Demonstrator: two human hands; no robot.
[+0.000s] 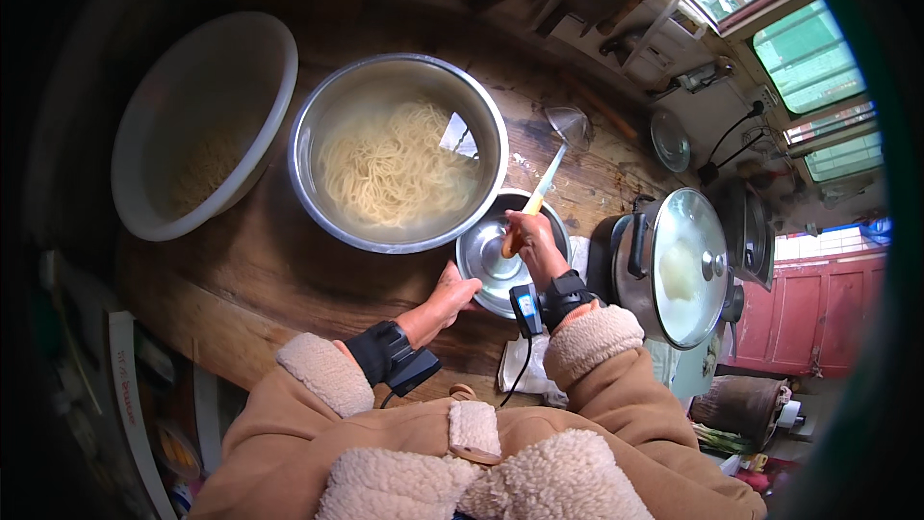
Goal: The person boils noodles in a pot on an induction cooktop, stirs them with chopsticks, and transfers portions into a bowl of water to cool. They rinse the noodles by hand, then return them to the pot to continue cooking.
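My right hand (540,240) is closed around the orange and pale handle of a wire-mesh skimmer (551,172). The skimmer's mesh head points away from me over the wooden table. Beneath that hand is a small stainless steel bowl (485,249), and I see no food in it. My left hand (449,297) grips the near left side of this bowl, thumb at the rim. Touching or very near its far left edge is a large stainless steel basin (306,186). Pale noodles (393,166) lie in cloudy liquid inside the basin.
A tilted white plastic tub (278,112) with noodles stands at the far left of the wooden table (289,282). To the right is a large pot with a glass lid (691,267). White plastic or paper (530,368) lies at the table's near edge. Kitchen tools hang along the wall.
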